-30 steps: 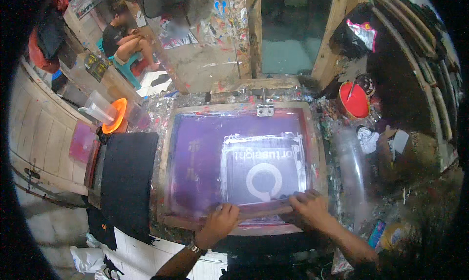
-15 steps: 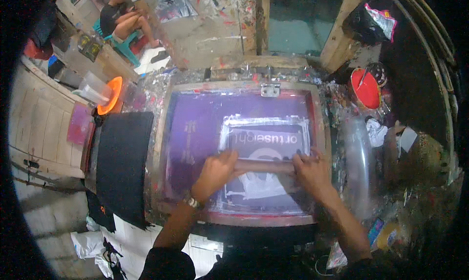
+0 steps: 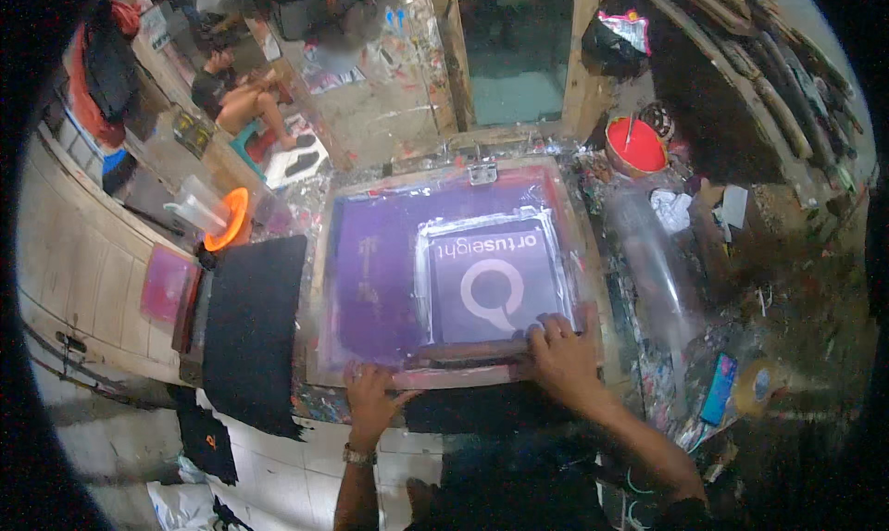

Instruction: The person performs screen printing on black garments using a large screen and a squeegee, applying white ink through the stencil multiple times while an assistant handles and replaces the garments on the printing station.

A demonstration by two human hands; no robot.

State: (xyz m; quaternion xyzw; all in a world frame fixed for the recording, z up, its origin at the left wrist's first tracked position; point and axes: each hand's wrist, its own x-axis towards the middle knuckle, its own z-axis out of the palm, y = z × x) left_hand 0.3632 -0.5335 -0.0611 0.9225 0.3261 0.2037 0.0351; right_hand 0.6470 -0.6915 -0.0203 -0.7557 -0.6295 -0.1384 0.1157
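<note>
A framed printing screen (image 3: 370, 198) with purple mesh lies flat before me. White tape borders a pale logo area (image 3: 463, 295) on it. Along the near side of that area rests a squeegee (image 3: 468, 353), seen as a long bar. My right hand (image 3: 565, 357) is closed round the squeegee's right end. At the screen's near rail, left of the squeegee, my left hand (image 3: 370, 403) lies with its fingertips on the edge and the thumb spread apart; its grip holds nothing I can see.
Black fabric (image 3: 252, 327) lies on a board at left, near an orange container (image 3: 236, 218). At right are a bowl of red ink (image 3: 636, 145), clear plastic (image 3: 648, 253), a phone (image 3: 719, 387) and a tape roll (image 3: 757, 387). A person (image 3: 241, 105) sits far left.
The squeegee has come toward me to the near end of the logo area, where the white ink patch no longer shows. My left hand has left it for the near rail. The view has shifted.
</note>
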